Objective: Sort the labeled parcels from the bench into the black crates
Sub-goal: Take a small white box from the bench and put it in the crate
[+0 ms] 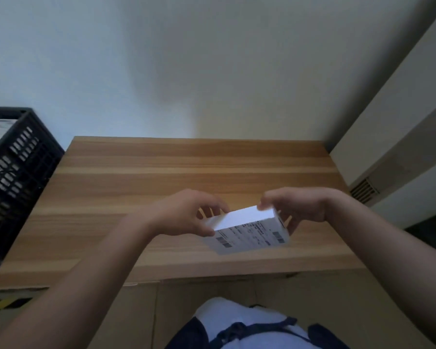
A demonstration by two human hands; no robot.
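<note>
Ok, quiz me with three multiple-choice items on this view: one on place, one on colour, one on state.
1. Where is the black crate?
A. left of the bench
B. right of the bench
C. on the bench

2. What colour is the parcel?
A. brown
B. white
C. blue

3. How is the parcel held?
A. left hand alone
B. lying untouched
C. left hand and right hand together

A: the crate stands off the bench's left edge.
B: its faces are white, with a barcoded label.
C: one hand grips each end, above the bench.

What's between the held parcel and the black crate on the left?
In the head view, only bare wooden bench top lies between the white parcel and the black crate.
</note>
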